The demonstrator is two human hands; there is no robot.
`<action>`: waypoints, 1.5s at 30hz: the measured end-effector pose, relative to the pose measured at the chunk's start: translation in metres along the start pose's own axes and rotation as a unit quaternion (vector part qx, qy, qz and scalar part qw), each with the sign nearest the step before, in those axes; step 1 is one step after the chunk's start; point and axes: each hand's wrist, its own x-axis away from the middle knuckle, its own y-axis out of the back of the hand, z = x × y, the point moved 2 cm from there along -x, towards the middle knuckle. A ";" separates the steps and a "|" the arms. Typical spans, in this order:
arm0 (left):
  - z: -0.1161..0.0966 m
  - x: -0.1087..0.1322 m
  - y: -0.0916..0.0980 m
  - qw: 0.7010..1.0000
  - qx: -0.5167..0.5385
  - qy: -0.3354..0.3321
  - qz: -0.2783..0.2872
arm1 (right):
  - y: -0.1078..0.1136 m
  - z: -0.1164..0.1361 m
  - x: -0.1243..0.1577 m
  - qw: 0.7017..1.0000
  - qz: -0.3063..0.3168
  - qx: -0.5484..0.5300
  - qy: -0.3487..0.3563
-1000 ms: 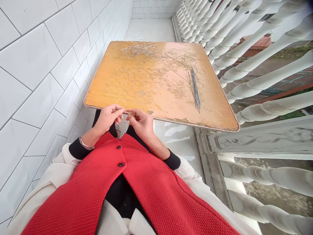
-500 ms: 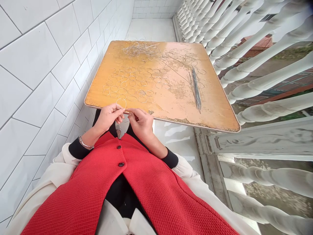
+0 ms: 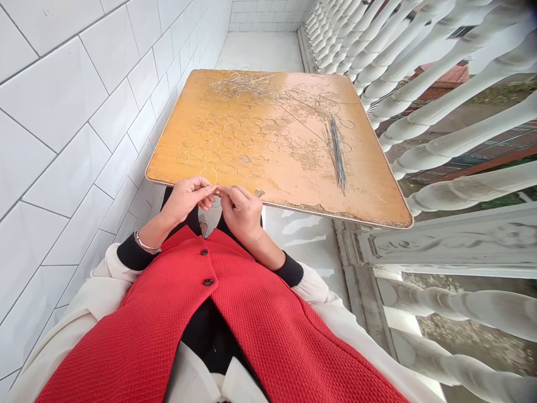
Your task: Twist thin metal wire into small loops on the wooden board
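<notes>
At the near edge of the table, my left hand point(image 3: 189, 197) pinches a thin wire ring point(image 3: 208, 169) between thumb and fingertips; the ring's loop stands up past the fingers. My right hand point(image 3: 242, 208) meets it from the other side, its finger and thumb closed at the ring's lower part. Whether a separate wire end sits in the right fingers is too small to tell. Beyond my hands, several loose wire rings point(image 3: 227, 167) lie spread over the left half of the tabletop.
The worn wooden table point(image 3: 289, 184) holds a tangled heap of wire point(image 3: 245, 85) at the back and a bundle of straight grey wires point(image 3: 337, 157) on the right. A tiled wall point(image 3: 62, 140) rises at left; white balusters point(image 3: 440, 154) line the right side.
My hands have drawn slightly closer together, the right fingertips now touching the left at the ring. The things on the table lie as before.
</notes>
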 end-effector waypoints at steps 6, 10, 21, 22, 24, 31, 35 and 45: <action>-0.003 0.001 0.001 1.000 -0.015 0.017 -0.012 | -0.003 -0.005 0.003 0.991 0.017 -0.080 -0.109; -0.003 0.002 0.000 0.999 -0.026 0.012 -0.025 | -0.002 -0.004 0.003 0.998 0.000 -0.011 -0.070; 0.003 -0.003 0.008 0.997 -0.059 0.040 -0.040 | -0.003 -0.001 0.001 0.999 -0.010 0.030 0.018; 0.003 -0.004 0.008 0.996 -0.061 0.046 -0.041 | -0.003 0.000 0.001 0.999 -0.007 0.028 0.014; 0.003 -0.003 0.008 0.996 -0.059 0.051 -0.040 | -0.003 0.000 0.001 1.000 0.001 0.026 0.003; 0.001 0.000 0.007 0.997 -0.055 0.042 -0.025 | -0.006 -0.003 0.000 0.999 0.010 0.012 -0.028; -0.001 0.000 0.006 0.997 -0.052 0.048 -0.028 | -0.006 -0.002 -0.001 0.999 0.011 0.007 -0.034; -0.005 -0.004 0.009 0.998 -0.039 0.020 -0.052 | -0.008 -0.006 0.000 0.962 0.052 -0.204 -0.176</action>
